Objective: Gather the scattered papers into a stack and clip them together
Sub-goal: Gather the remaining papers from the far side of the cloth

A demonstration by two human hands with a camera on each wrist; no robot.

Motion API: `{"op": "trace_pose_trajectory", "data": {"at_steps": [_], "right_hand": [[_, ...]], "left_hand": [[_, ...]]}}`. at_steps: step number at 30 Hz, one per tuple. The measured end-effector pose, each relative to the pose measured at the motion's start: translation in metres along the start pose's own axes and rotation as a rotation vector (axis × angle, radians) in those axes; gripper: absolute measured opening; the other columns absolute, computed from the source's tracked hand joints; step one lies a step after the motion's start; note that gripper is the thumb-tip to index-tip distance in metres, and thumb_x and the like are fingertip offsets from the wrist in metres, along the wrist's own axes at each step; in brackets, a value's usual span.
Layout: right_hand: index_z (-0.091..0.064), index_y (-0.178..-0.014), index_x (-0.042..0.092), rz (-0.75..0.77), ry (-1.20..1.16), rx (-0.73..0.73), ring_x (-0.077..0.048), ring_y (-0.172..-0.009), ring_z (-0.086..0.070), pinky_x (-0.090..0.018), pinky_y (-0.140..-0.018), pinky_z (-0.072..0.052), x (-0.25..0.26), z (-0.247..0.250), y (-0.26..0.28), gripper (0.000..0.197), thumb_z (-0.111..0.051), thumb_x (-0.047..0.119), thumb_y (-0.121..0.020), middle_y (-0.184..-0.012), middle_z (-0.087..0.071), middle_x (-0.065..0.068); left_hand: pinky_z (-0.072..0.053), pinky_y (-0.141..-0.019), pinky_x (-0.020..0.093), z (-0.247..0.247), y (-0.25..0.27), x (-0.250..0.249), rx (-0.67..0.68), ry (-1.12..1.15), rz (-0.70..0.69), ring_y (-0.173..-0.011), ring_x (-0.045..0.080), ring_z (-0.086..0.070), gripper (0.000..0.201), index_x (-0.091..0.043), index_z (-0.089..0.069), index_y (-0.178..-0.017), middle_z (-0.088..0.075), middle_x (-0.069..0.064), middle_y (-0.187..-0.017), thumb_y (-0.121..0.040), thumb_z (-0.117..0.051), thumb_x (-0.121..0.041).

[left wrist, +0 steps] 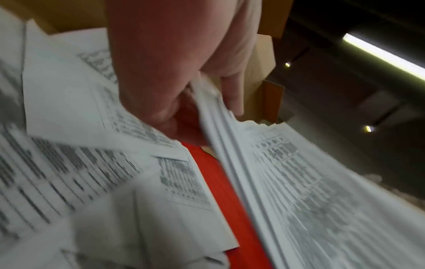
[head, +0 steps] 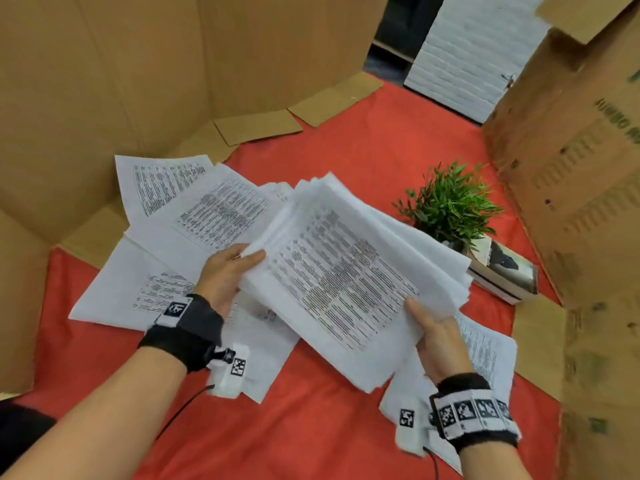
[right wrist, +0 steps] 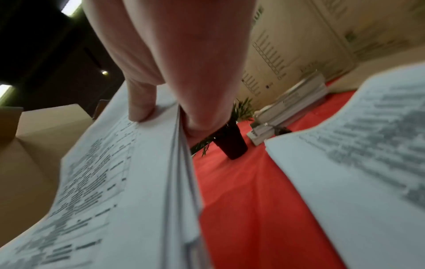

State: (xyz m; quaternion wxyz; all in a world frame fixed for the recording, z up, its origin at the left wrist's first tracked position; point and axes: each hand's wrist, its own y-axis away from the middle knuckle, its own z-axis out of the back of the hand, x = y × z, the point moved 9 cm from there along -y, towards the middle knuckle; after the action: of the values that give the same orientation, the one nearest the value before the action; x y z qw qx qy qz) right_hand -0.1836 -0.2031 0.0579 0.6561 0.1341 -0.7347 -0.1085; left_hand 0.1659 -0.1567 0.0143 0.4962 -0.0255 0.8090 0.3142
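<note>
Thick stack (head: 343,282) of white printed sheets, edges uneven and fanned, held raised over the red cloth surface (head: 311,427). Left hand (head: 225,275) grips its left edge, thumb on top, fingers (left wrist: 161,109) under. Right hand (head: 438,337) pinches the near right corner the same way. Loose sheets (head: 194,216) lie flat below and left of the fingers; one sheet (head: 485,344) under the right hand.

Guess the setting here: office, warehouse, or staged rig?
Likely a staged recording setup: a red cloth over the table, walled by big cardboard boxes, with printed sheets, a potted plant and books as props.
</note>
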Motion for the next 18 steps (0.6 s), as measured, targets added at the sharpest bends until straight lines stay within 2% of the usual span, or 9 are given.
{"op": "trace_pose_trajectory", "data": {"at_steps": [2,3,5,7,8,11,15,16,18], "right_hand": [[-0.069,-0.110,0.005,0.008,0.055,0.041,-0.031,-0.104,-0.070,-0.033,-0.081,-0.058,0.006,0.004,0.004,0.020,-0.061,0.009,-0.092,-0.107,-0.075,-0.013],[-0.069,-0.112,0.005,0.020,0.067,0.055,-0.033,-0.106,-0.069,-0.037,-0.086,-0.056,0.008,0.004,0.004,0.023,-0.063,0.011,-0.090,-0.111,-0.074,-0.015],[-0.069,-0.114,0.005,0.044,0.086,0.077,-0.036,-0.107,-0.068,-0.044,-0.092,-0.054,0.012,-0.002,0.005,0.037,-0.075,0.021,-0.081,-0.114,-0.072,-0.018],[-0.072,-0.109,0.006,0.090,0.126,0.052,-0.035,-0.104,-0.070,-0.045,-0.091,-0.055,0.018,-0.011,0.006,0.048,-0.086,0.029,-0.069,-0.110,-0.074,-0.016],[-0.073,-0.106,0.008,0.124,0.141,0.028,-0.031,-0.102,-0.071,-0.042,-0.090,-0.056,0.024,-0.014,0.006,0.043,-0.086,0.026,-0.069,-0.107,-0.075,-0.013],[-0.074,-0.103,0.013,0.277,0.132,-0.027,-0.016,-0.096,-0.073,-0.028,-0.083,-0.057,0.048,-0.022,0.010,0.024,-0.075,0.011,-0.079,-0.100,-0.078,0.000],[-0.071,-0.103,0.011,0.421,0.122,-0.094,-0.004,-0.088,-0.071,-0.020,-0.079,-0.056,0.059,-0.015,0.013,0.026,-0.072,-0.003,-0.081,-0.091,-0.077,0.012],[-0.069,-0.106,0.007,0.414,0.135,-0.106,-0.005,-0.087,-0.071,-0.021,-0.079,-0.056,0.051,-0.013,0.010,0.030,-0.074,-0.004,-0.079,-0.090,-0.077,0.011],[-0.067,-0.110,0.003,0.348,0.193,-0.136,-0.012,-0.089,-0.072,-0.031,-0.085,-0.057,0.026,-0.005,0.001,0.039,-0.079,-0.005,-0.073,-0.093,-0.077,0.004]], "left_hand": [[-0.044,-0.094,0.038,-0.006,0.001,-0.004,0.082,-0.282,-0.002,-0.104,0.018,-0.065,0.039,-0.016,-0.062,-0.113,-0.070,-0.002,-0.103,-0.078,-0.079,-0.021],[-0.045,-0.096,0.036,-0.016,0.003,-0.004,0.163,-0.373,0.006,-0.100,0.013,-0.066,0.037,-0.016,-0.061,-0.111,-0.071,-0.004,-0.101,-0.078,-0.078,-0.021],[-0.054,-0.096,0.037,-0.040,0.012,-0.007,0.301,-0.401,-0.029,-0.099,0.017,-0.072,0.045,-0.010,-0.064,-0.114,-0.076,0.003,-0.104,-0.074,-0.080,-0.019],[-0.055,-0.094,0.036,-0.050,0.013,-0.011,0.250,-0.364,-0.129,-0.101,0.018,-0.072,0.049,-0.010,-0.063,-0.118,-0.075,0.003,-0.108,-0.073,-0.081,-0.013],[-0.055,-0.094,0.037,-0.049,0.012,-0.015,0.187,-0.335,-0.186,-0.102,0.017,-0.071,0.047,-0.011,-0.064,-0.118,-0.075,0.003,-0.109,-0.074,-0.081,-0.011],[-0.055,-0.092,0.037,-0.049,0.018,-0.027,0.085,-0.197,-0.301,-0.101,0.020,-0.072,0.042,-0.007,-0.067,-0.114,-0.075,0.006,-0.108,-0.075,-0.080,-0.008],[-0.058,-0.082,0.026,-0.044,0.024,-0.036,0.051,-0.108,-0.368,-0.096,0.018,-0.072,0.043,-0.002,-0.066,-0.113,-0.075,0.008,-0.105,-0.072,-0.079,0.003],[-0.058,-0.082,0.026,-0.040,0.023,-0.034,0.045,-0.106,-0.365,-0.097,0.017,-0.072,0.048,-0.004,-0.064,-0.114,-0.074,0.007,-0.106,-0.070,-0.081,0.004],[-0.056,-0.086,0.030,-0.033,0.017,-0.023,0.031,-0.137,-0.334,-0.103,0.017,-0.070,0.058,-0.009,-0.061,-0.116,-0.073,0.006,-0.110,-0.064,-0.087,-0.002]]}}
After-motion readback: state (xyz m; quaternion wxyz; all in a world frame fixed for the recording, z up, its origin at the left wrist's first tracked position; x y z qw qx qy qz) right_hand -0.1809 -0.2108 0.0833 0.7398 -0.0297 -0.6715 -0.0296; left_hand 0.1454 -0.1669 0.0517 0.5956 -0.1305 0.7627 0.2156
